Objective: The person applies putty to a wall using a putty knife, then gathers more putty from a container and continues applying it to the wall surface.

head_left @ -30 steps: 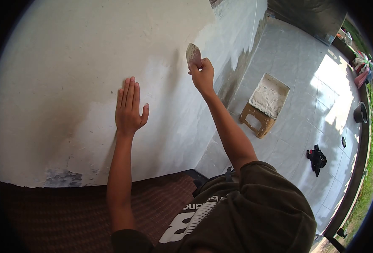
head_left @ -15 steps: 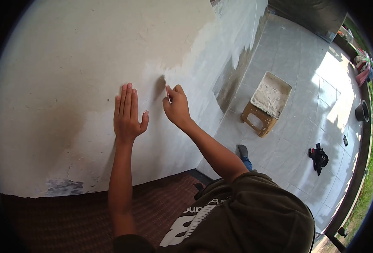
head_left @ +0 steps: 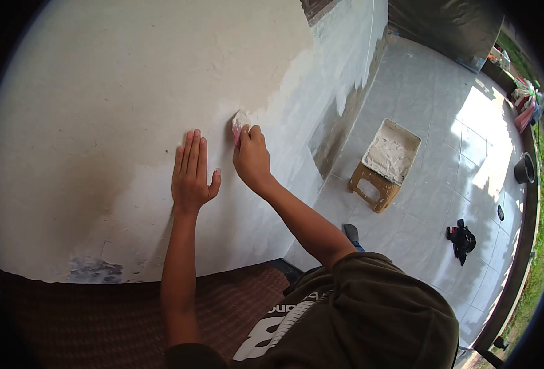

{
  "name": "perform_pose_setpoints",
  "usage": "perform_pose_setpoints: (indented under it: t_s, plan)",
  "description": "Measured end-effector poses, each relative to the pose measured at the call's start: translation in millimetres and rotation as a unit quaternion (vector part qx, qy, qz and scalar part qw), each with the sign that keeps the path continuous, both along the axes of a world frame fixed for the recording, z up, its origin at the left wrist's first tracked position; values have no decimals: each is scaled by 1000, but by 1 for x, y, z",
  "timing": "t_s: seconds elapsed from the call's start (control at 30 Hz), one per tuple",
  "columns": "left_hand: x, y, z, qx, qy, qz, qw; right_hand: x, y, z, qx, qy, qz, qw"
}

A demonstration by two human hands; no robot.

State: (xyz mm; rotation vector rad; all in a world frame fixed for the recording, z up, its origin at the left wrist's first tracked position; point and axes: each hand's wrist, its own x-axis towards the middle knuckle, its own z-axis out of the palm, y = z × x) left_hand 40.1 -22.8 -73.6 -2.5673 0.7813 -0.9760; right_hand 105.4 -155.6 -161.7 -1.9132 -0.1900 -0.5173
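My left hand (head_left: 192, 175) lies flat against the wall (head_left: 118, 67), fingers pointing up and thumb out to the side. Just right of it, my right hand (head_left: 252, 157) grips a small flat tool with a pink handle (head_left: 240, 122). White paste coats the tool's head, which is at the wall surface; I cannot tell whether it is a brush or a putty knife. Around both hands the wall is patchy, whitish lower down and beige above. To the right, a tub of white paste (head_left: 416, 139) rests on a brown plastic stool (head_left: 384, 198).
Grey floor tiles (head_left: 429, 184) stretch to the right, with a black cloth-like item (head_left: 461, 240) and a dark bucket (head_left: 524, 168) on them. A reddish-brown woven covering (head_left: 118, 313) runs below the wall. Grass (head_left: 533, 283) shows beyond the floor's edge.
The tool has turned from edge-on to show its paste-coated face, and my right hand has shifted slightly left. My left hand stays flat on the wall; the whole view has shifted a little.
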Motion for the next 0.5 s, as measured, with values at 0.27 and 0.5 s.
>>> perform_pose_setpoints:
  t_s: [0.27,0.5]
  plan:
    - [0,0,0,3,-5,0,1000,40,-69,20,130,18,-15,991]
    - [-1,-2,1,8,3,15,1000,70,-21,20,10,23,-59,998]
